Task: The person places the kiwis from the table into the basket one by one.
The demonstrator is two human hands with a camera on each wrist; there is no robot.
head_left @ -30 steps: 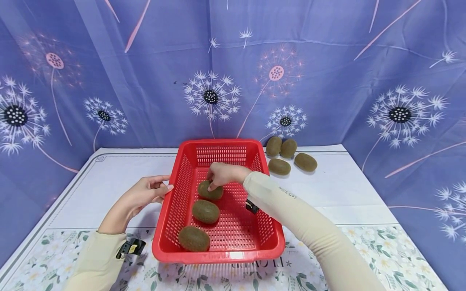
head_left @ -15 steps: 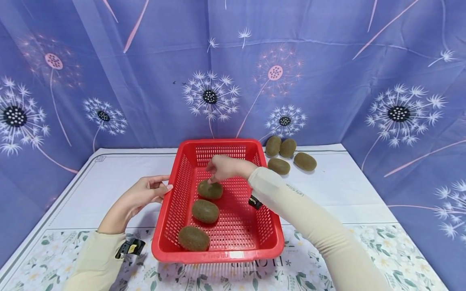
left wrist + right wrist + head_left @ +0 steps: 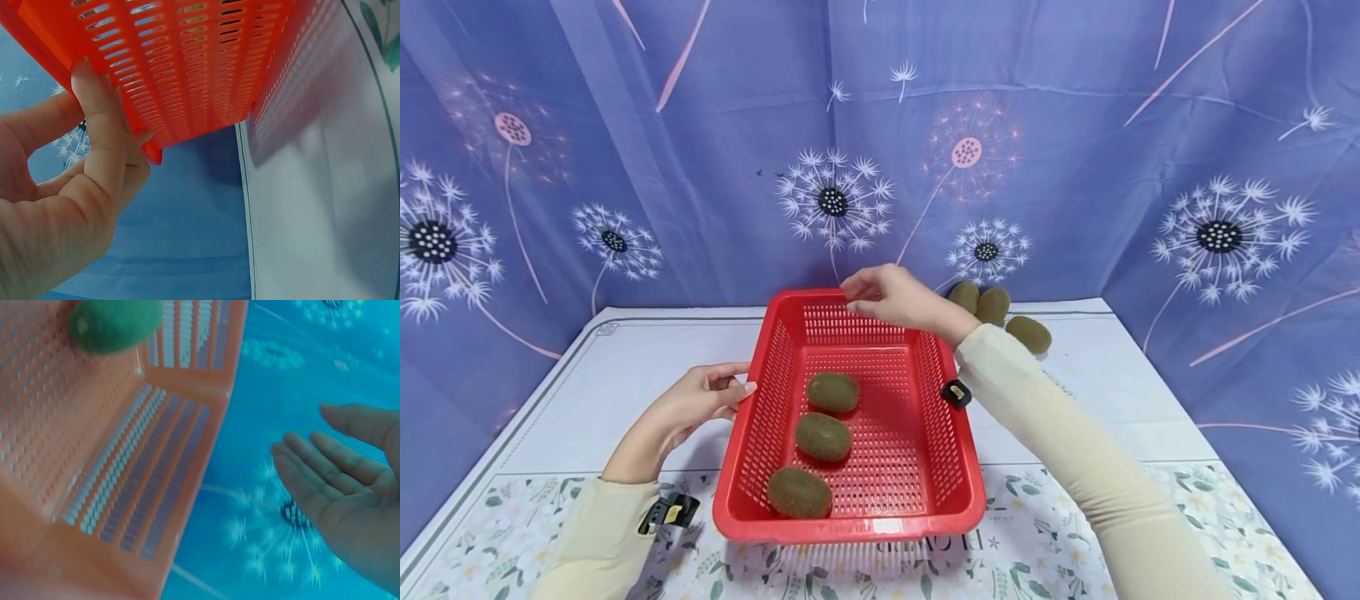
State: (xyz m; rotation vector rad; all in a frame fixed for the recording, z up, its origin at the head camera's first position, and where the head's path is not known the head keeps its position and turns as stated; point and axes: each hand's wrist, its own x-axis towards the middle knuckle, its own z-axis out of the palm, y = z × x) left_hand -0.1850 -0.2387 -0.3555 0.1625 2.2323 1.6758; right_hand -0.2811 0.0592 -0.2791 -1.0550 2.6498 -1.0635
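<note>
Evidently, the deep red rectangular plastic basket with perforated walls serves as the container, set square in the middle of the white table with a floral-printed front, its far rim near the table's far edge, perhaps so both arms can get at it. Three brown, fuzzy, oval kiwifruit lie on the basket floor in a loose row along its left wall, running up from the near-left corner; they lie lengthwise across the basket, apart from one another, which looks like deliberate spacing. The left hand holds the basket's left rim between thumb and fingers, probably to keep so light a thing from sliding. The right hand hangs above the basket's far rim, fingers spread wide and nothing in it (the right wrist view shows the bare palm). Toward the table's far-right corner, three more loose brown kiwifruit rest outside the basket, two together by the far edge and one just nearer; the right arm may hide others, I cannot tell.
</note>
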